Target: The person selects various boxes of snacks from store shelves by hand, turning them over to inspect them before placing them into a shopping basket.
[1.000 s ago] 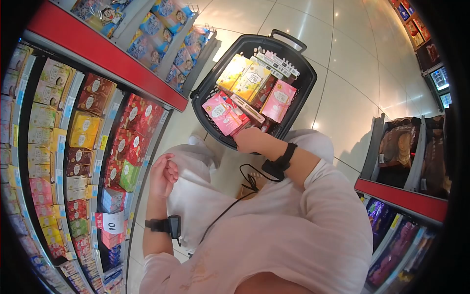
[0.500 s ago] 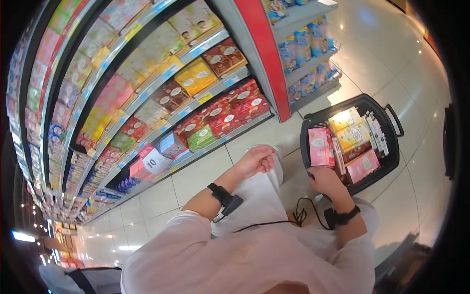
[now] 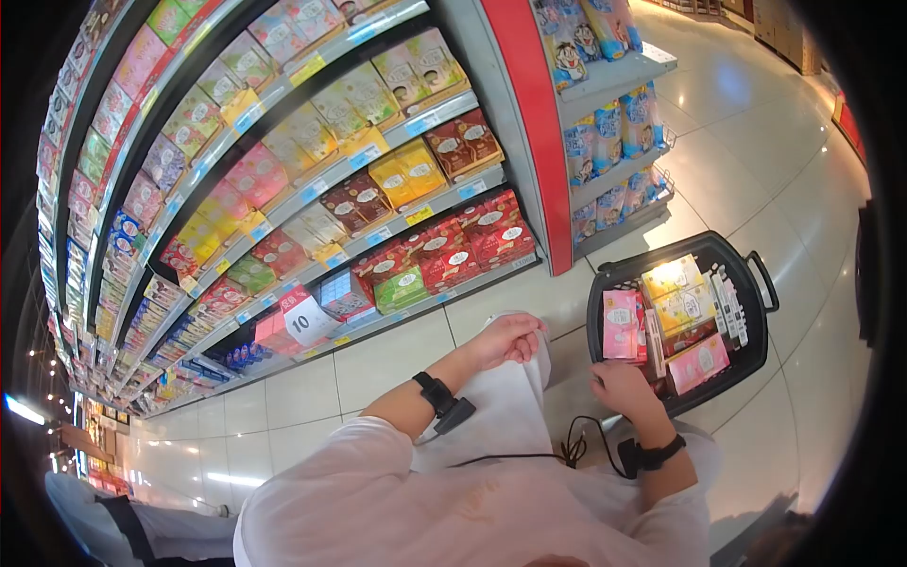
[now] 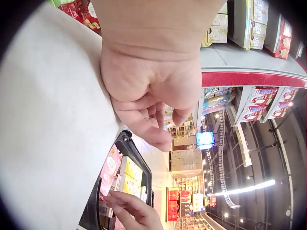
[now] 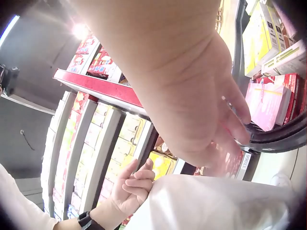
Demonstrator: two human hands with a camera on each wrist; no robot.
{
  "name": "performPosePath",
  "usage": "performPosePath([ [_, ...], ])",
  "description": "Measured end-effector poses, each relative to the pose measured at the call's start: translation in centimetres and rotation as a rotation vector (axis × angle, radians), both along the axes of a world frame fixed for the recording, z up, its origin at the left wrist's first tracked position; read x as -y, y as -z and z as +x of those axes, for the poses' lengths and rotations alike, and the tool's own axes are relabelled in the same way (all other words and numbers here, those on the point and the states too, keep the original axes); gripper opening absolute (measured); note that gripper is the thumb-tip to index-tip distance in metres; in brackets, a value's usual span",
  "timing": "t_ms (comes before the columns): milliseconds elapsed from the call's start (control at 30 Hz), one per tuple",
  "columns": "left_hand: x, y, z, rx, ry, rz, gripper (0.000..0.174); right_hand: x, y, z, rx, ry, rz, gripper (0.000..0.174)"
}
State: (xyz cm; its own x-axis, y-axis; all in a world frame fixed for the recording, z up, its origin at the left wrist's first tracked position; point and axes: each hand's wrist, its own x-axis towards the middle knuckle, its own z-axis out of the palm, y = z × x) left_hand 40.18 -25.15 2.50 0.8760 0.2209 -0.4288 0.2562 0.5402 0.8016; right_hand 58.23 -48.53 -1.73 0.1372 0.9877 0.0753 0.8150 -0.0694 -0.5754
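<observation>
My left hand [image 3: 505, 342] rests by the knee of my white trousers, its fingers loosely curled round nothing. At the near left corner of a black shopping basket [image 3: 682, 406], my right hand [image 3: 628, 387] has its loosely bent fingertips right at the rim, with nothing seen in them. Inside the basket a pink box [image 3: 620, 319] lies at the left and another pink box [image 3: 697, 365] at the front. Yellow boxes [image 3: 685, 307] are behind them, beside white packs [image 3: 729, 307] at the right. The right wrist view shows red boxes [image 5: 293, 86] under the left pink box.
Shelves of boxed goods [image 3: 406, 180] curve along the left, with a price sign [image 3: 300, 326] reading 10. A red shelf-end post [image 3: 534, 123] and blue bagged snacks [image 3: 619, 128] stand beyond. A black cable [image 3: 529, 456] joins my wrist cameras. Another person's leg [image 3: 170, 520] shows at lower left.
The view has swung left toward the shelves, placing the basket at the right. My right hand has drawn back slightly from the boxes toward the basket's rim. My left hand stays by the knee.
</observation>
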Motion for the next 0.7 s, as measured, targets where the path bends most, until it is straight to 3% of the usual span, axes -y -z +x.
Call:
performPosePath([
  [700, 0.07, -0.02, -0.09, -0.007, -0.005, 0.002, 0.023, 0.03, -0.22, -0.15, -0.019, 0.009, -0.005, 0.026],
])
